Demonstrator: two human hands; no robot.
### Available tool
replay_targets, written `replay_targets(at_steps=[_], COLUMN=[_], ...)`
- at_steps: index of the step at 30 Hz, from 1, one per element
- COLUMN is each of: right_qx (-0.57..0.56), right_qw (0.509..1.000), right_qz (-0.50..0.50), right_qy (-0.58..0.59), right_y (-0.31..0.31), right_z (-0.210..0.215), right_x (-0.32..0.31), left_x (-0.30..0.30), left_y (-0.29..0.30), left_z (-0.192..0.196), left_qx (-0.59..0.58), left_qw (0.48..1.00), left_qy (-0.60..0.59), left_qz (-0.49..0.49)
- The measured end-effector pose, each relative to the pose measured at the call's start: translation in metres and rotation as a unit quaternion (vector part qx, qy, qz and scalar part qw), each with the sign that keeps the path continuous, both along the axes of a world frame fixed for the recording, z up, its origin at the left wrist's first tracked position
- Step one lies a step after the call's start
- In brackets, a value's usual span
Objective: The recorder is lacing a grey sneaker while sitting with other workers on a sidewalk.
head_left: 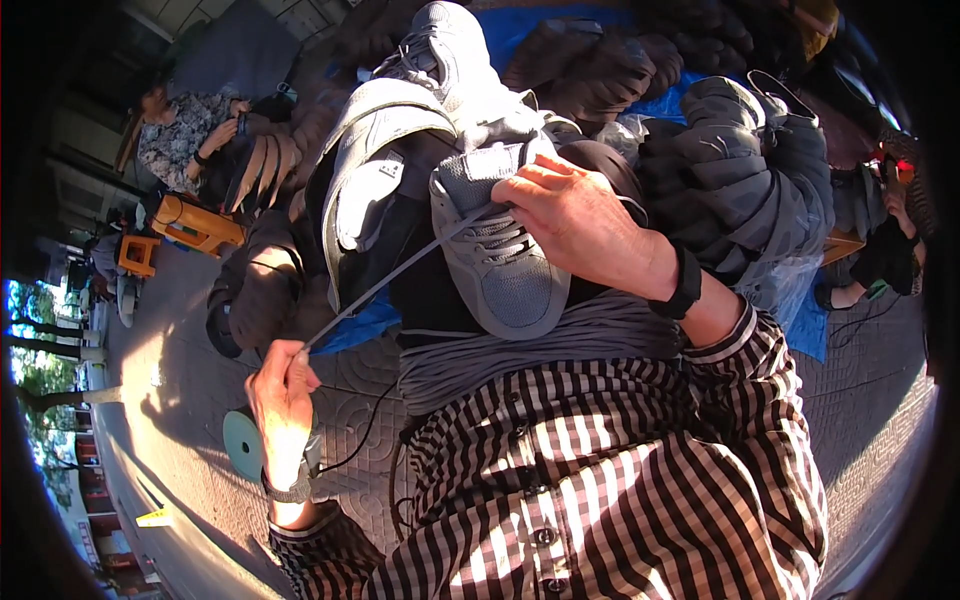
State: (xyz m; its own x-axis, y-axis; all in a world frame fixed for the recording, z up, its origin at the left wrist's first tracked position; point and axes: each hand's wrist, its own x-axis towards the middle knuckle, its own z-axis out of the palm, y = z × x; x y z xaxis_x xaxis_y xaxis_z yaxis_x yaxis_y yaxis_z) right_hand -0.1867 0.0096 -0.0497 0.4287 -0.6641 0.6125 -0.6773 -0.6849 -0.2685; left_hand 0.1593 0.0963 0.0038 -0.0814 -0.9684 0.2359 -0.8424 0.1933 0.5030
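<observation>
A grey mesh shoe upper [515,295] rests on my lap, its toe pointing toward me and part of its front laced in rows. A flat grey shoelace [395,278] runs taut from its tongue down to the left. My left hand [281,395] is closed on the lower end of that lace, out beside my lap. Over the tongue, my right hand [590,222] pinches the lace near the top eyelets; its fingertips partly cover that spot. A thick bundle of loose grey laces [540,350] lies across my lap below the toe.
More grey uppers [375,150] pile up just beyond my lap. Stacked dark uppers [725,165] stand to the right on blue sheeting [808,330]. A pale green roll [241,445] sits by my left wrist. Orange stools [197,226] and a seated person [190,140] are at far left.
</observation>
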Motion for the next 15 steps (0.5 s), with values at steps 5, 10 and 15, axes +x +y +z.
replay_targets(at_steps=[5, 10, 15], right_qx=[0.120, 0.192, 0.292], right_qw=[0.975, 0.938, 0.918], right_qz=[-0.016, -0.023, -0.039], right_qy=[-0.187, -0.286, -0.264], right_y=[-0.005, -0.006, 0.015], right_z=[-0.002, -0.030, -0.034], right_x=[-0.022, -0.046, -0.056], left_x=[0.016, 0.011, -0.004], left_y=[0.012, 0.009, 0.009], left_z=[-0.017, -0.046, -0.058], left_qx=[-0.056, 0.134, 0.140], left_qw=[0.995, 0.990, 0.983], left_qy=[-0.054, -0.011, -0.044], left_qz=[0.069, -0.031, -0.107])
